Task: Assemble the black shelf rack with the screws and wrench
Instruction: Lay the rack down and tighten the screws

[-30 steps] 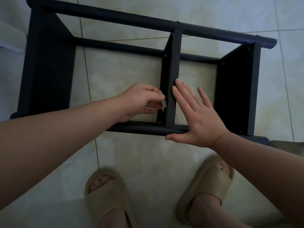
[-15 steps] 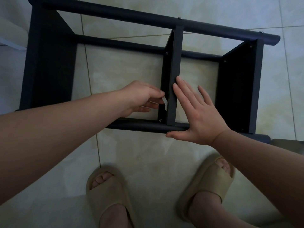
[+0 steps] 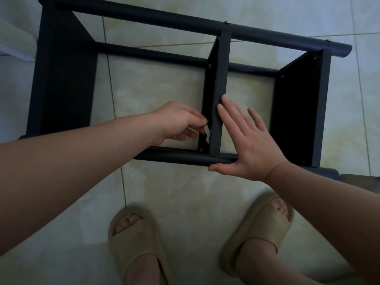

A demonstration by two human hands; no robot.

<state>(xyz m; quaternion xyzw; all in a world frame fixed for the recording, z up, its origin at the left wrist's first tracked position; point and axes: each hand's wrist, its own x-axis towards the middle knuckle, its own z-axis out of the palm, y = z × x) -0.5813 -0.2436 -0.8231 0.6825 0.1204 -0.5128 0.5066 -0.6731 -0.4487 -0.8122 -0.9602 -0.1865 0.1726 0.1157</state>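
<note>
The black shelf rack (image 3: 144,16) lies on its side on the tiled floor, its tubes running left to right and three shelf panels standing across them. My left hand (image 3: 176,122) pinches a small silvery wrench (image 3: 207,132) against the left face of the middle panel (image 3: 220,85), just above a screw (image 3: 201,149) near the front tube. My right hand (image 3: 248,145) lies flat with straight fingers against the right side of that panel, thumb on the front tube (image 3: 181,158).
More screw heads show on the far tube (image 3: 226,22) and on the right panel (image 3: 296,112). My two feet in beige slippers (image 3: 133,241) stand just in front of the rack. A pale object (image 3: 16,40) sits at the far left.
My left hand has shifted the wrench slightly lower along the middle panel. The right hand has stayed flat against the panel.
</note>
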